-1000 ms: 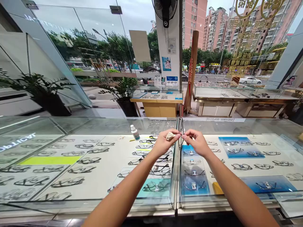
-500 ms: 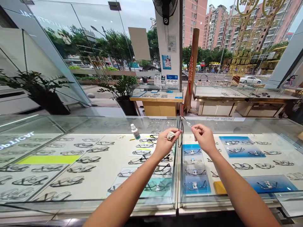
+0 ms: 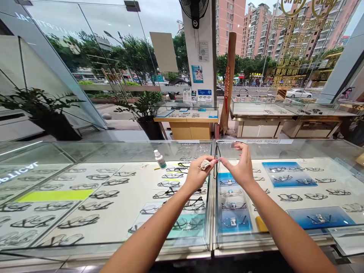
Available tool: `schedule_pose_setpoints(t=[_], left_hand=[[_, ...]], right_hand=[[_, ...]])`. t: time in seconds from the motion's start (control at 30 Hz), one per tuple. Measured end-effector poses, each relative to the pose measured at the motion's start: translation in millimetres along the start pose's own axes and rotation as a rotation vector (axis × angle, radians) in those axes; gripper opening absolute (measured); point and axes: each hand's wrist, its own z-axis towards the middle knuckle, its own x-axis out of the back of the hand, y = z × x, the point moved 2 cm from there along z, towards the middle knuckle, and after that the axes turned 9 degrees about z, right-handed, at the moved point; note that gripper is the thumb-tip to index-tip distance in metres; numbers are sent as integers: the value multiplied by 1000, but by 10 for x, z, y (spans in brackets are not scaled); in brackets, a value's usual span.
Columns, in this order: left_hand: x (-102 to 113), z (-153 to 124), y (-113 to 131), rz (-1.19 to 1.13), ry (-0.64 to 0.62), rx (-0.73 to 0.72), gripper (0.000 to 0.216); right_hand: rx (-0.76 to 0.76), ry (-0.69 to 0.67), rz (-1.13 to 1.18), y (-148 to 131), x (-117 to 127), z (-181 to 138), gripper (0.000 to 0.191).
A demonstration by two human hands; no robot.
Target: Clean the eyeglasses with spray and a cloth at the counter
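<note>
My left hand (image 3: 200, 172) is closed around a folded pale cloth (image 3: 205, 164). Its fingertips also pinch a pair of dark-framed eyeglasses (image 3: 215, 149), held edge-on above the seam between two glass display cases. My right hand (image 3: 241, 165) is open, thumb and fingers spread wide in a curve. Its thumb tip meets the eyeglasses' frame, and its raised fingertips are by a thin dark temple arm that reaches right. The lenses are hard to make out at this angle. A white-capped spray bottle (image 3: 160, 159) stands left of my left hand.
Rows of eyeglasses (image 3: 91, 205) lie inside the glass cases below my arms. Blue display cards (image 3: 281, 174) sit at the right. Farther off are a wooden display counter (image 3: 187, 129), a potted plant (image 3: 148, 113) and a wooden post (image 3: 229, 76).
My right hand has gone from a pinch on a small pale object to spread fingers, its thumb moving left to the eyeglasses. My left hand keeps its hold. The view has shifted slightly.
</note>
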Motion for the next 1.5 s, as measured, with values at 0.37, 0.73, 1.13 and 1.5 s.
schedule_pose_setpoints(t=[0.37, 0.73, 1.13, 1.5], left_hand=[[-57, -13, 57, -75, -28, 15, 43], [-66, -5, -16, -128, -9, 86, 42], [49, 49, -22, -107, 130, 71, 44], [88, 60, -10, -137, 268, 32, 35]], right_hand=[[-12, -60, -74, 36, -50, -37, 65], [39, -72, -155, 39, -38, -27, 61], [55, -150, -172, 79, -45, -15, 51], [-100, -248, -214, 106, -43, 2, 43]])
